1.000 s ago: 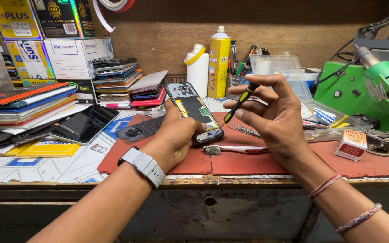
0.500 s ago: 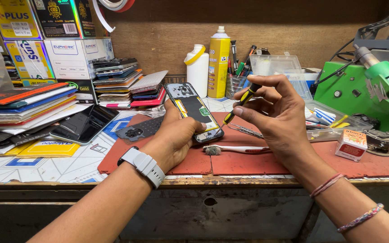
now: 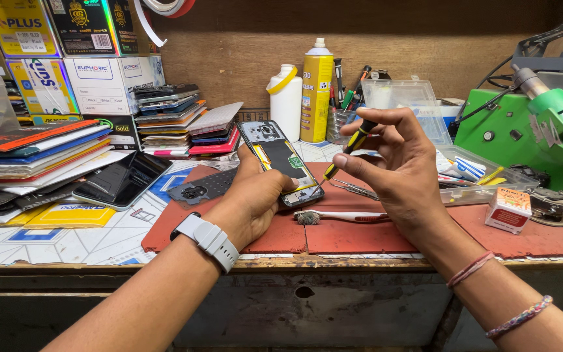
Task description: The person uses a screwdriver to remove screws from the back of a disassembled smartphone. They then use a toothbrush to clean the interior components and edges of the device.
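Red bench mat (image 3: 360, 238), L hand (image 3: 255, 202) fingers gripping opened phone (image 3: 281, 160), R hand (image 3: 399, 173) fingers pinching screwdriver (image 3: 346, 148), tip at phone edge.

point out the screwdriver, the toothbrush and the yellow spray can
screwdriver (image 3: 350, 146), head view, on its yellow and black handle
toothbrush (image 3: 353, 216), head view, on its white handle
yellow spray can (image 3: 316, 98), head view, on the middle of its body
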